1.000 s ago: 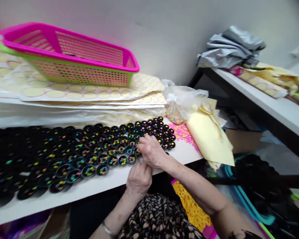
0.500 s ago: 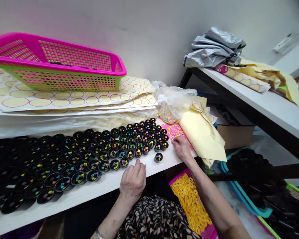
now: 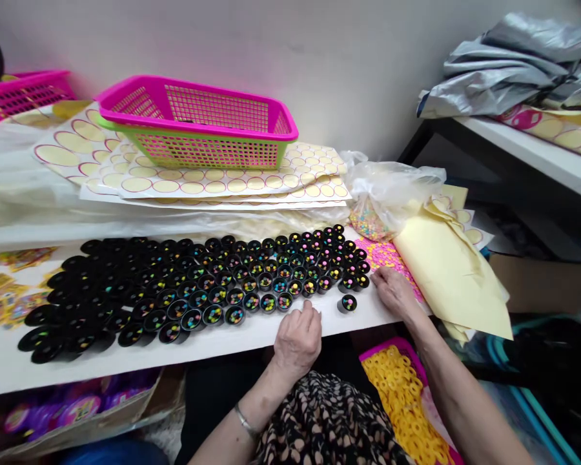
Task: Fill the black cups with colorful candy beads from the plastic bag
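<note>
At the front edge of the white table (image 3: 266, 326), my left hand (image 3: 297, 339) is closed, its fingers curled in. What it holds, if anything, is hidden. Just beyond it stand rows of small black cups (image 3: 213, 314) with colourful candy-like pieces inside. One single black cup (image 3: 347, 303) stands apart, between my two hands. My right hand (image 3: 393, 290) rests with bent fingers at the edge of a spread of pink and yellow small pieces (image 3: 385, 255); its fingertips are pressed together, their contents too small to make out.
Behind the cups, a pink and green basket (image 3: 208, 152) sits on sticker sheets (image 3: 184, 187). A clear bag of coloured pieces (image 3: 372, 216) and yellow paper (image 3: 450, 265) lie right. Below the table edge is a pink basket of yellow rings (image 3: 397, 394). A shelf (image 3: 537, 145) juts in at right.
The view has turned left, so everything appears further right and more of the table's left end shows. Both hands keep about the same place and pose beside the single cup.
</note>
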Motion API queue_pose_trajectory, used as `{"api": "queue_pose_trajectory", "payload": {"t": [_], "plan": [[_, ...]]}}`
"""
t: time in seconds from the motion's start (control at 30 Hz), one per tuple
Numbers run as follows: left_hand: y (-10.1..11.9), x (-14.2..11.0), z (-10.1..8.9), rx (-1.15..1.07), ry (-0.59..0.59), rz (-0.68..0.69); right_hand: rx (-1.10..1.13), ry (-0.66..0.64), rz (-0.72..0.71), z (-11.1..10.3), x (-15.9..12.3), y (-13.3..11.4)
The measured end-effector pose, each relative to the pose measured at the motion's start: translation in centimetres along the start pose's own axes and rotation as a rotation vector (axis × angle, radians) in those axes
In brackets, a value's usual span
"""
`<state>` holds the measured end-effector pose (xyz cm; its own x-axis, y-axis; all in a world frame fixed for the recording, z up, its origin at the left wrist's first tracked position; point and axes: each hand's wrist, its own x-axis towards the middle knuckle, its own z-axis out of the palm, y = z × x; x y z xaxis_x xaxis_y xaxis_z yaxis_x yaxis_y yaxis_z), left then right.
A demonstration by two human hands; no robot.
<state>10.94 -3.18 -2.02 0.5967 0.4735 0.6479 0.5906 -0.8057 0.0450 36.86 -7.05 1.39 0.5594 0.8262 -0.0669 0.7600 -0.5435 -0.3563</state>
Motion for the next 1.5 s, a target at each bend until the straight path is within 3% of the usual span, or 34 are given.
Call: {"api": "queue_pose_trajectory", "payload": {"t": [0.17,0.47,0.57,0.63,0.7,0.77,0.9,1.1,1.5], "plan": [[0.0,-0.2,0.1,-0.002,-0.003,-0.006,0.058,0.068,-0.003,-0.1,0.1,-0.2],[0.0,-0.1,0.0,-0.001,0.027,-0.006,-0.096,0.167,-0.076,0.6,-0.9,-0.5],[-0.1,-0.1,0.1,-0.001,0.035,-0.004,0.021,0.267,-0.116,-0.3,-0.6,-1.6],[-0.2,-0.2,0.2,0.001,0.03,-0.004,0.168,0.322,-0.229,-1.2,-0.6,-3.8],[-0.2,-0.3,0.4,0.0,0.017,-0.006,0.296,0.257,-0.406,-1.9,-0.6,-6.9],[-0.2,-0.4,0.4,0.002,0.003,-0.008,0.332,0.104,-0.587,-2.1,-0.6,-10.2],[-0.1,-0.4,0.1,0.004,-0.012,-0.014,0.133,-0.088,-0.802,-1.0,0.0,-14.7],[-0.1,-0.4,0.1,-0.015,-0.008,-0.047,-0.127,-0.165,-0.836,0.2,0.9,-15.7],[-0.2,-0.5,0.1,-0.033,-0.029,-0.041,-0.416,-0.157,-0.9,0.2,0.5,-16.9]]}}
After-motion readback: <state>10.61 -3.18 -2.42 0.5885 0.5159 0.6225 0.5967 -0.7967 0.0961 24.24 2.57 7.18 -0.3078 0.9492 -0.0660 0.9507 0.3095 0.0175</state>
